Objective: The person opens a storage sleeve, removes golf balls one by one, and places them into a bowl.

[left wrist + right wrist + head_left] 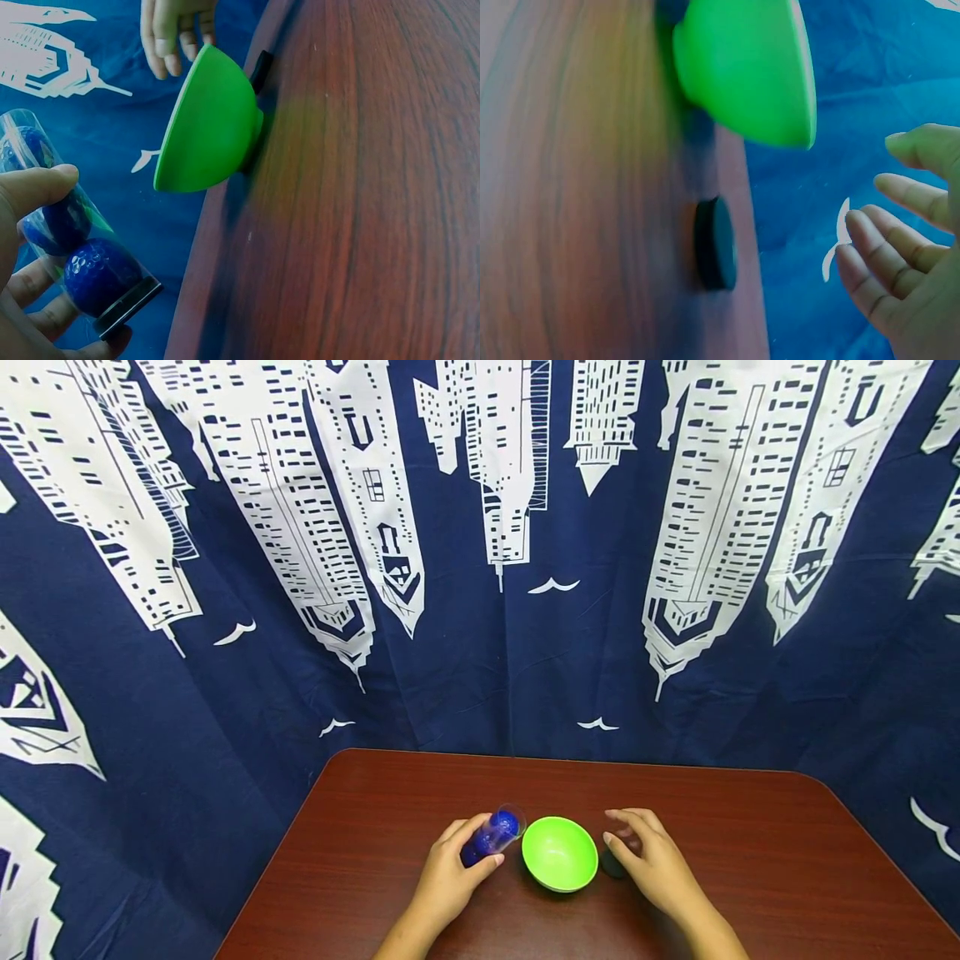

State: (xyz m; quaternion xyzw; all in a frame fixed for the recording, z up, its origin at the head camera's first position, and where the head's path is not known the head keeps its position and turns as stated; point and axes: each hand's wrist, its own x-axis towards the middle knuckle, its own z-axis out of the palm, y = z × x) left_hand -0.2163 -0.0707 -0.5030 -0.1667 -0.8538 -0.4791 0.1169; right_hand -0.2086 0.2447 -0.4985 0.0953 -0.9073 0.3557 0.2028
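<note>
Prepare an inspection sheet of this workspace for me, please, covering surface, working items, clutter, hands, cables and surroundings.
Surface: reddish-brown table with wood grain.
Job's things: clear tube holding three visible blue balls, black end cap at its lower end; green bowl upright on the table; black disc beside it.
Clutter: nothing seen.
Left hand: grips the tube.
Right hand: fingers apart, near the disc, not touching it.
Cables: nothing seen.
Surroundings: dark blue cloth printed with upside-down white buildings.
</note>
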